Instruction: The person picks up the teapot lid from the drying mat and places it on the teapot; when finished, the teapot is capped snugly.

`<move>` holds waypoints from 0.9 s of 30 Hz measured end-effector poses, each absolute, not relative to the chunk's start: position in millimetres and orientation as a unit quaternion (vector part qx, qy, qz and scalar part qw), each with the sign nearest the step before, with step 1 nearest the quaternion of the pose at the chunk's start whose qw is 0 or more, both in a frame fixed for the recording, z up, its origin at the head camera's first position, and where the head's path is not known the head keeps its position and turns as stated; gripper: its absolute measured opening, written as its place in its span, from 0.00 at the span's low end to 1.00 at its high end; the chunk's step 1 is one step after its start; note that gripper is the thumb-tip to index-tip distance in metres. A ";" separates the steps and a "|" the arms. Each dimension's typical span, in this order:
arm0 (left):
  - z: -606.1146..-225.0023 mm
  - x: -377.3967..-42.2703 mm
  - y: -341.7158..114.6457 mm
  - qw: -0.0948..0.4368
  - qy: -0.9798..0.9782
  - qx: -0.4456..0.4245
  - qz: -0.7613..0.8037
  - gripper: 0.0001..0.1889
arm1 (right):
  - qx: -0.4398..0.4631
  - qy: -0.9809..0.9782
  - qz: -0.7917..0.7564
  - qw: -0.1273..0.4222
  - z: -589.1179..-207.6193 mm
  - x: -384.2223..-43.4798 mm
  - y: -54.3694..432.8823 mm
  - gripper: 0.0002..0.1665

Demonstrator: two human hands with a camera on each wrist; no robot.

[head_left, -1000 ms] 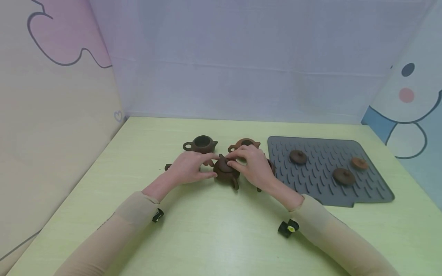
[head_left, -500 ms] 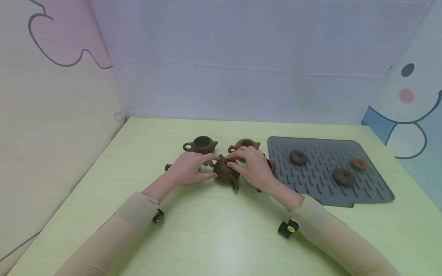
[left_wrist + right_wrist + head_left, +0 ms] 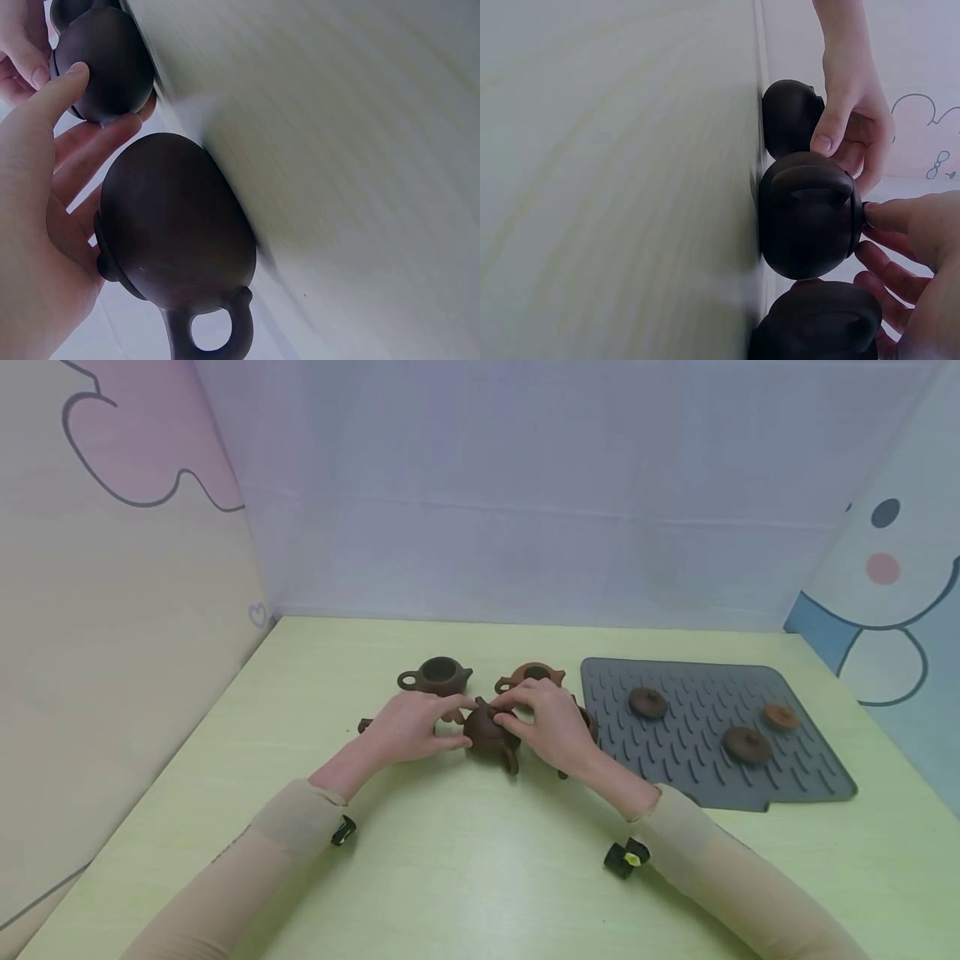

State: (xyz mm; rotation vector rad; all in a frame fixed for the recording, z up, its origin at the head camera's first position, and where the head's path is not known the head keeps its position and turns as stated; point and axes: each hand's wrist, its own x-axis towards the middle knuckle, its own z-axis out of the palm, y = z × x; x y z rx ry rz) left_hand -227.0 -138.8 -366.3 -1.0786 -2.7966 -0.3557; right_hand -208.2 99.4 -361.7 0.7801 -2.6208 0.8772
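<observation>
On the bench (image 3: 480, 877), the left hand (image 3: 411, 725) grips a teapot (image 3: 490, 737) between part-spread fingers (image 3: 101, 146), the right hand (image 3: 553, 724) pinches its knob (image 3: 865, 213), and the left-wrist view shows a lidded pot (image 3: 180, 217) the head view mostly hides.

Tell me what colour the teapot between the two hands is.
The teapot is dark brown, seen best in the head view.

Your head-cam view shifts a hair: far table edge (image 3: 420, 623), grey mat (image 3: 701, 710) rt. & teapot (image 3: 487, 743) ctr. now sit slightly lower in pic.
</observation>
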 end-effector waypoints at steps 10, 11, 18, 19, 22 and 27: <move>-365.5 -227.1 -138.0 0.059 -0.928 -0.350 -0.116 0.23 | 0.247 -0.910 0.303 0.137 -362.5 -213.0 107.4 0.05; -365.3 -227.1 -138.0 0.059 -0.928 -0.349 -0.116 0.24 | 0.245 -0.910 0.304 0.140 -362.2 -213.4 109.1 0.05; -362.5 -227.0 -137.2 0.078 -0.928 -0.347 -0.109 0.28 | 0.232 -0.910 0.303 0.159 -360.0 -214.4 126.8 0.05; -362.2 -226.9 -136.8 0.082 -0.928 -0.348 -0.110 0.29 | 0.231 -0.910 0.304 0.161 -360.0 -214.5 130.0 0.05; -362.5 -227.2 -134.8 0.097 -0.924 -0.350 -0.117 0.30 | 0.224 -0.909 0.308 0.170 -360.7 -215.0 140.6 0.05; -364.5 -228.7 -126.2 0.134 -0.915 -0.362 -0.122 0.31 | 0.207 -0.912 0.302 0.186 -362.1 -215.8 158.6 0.05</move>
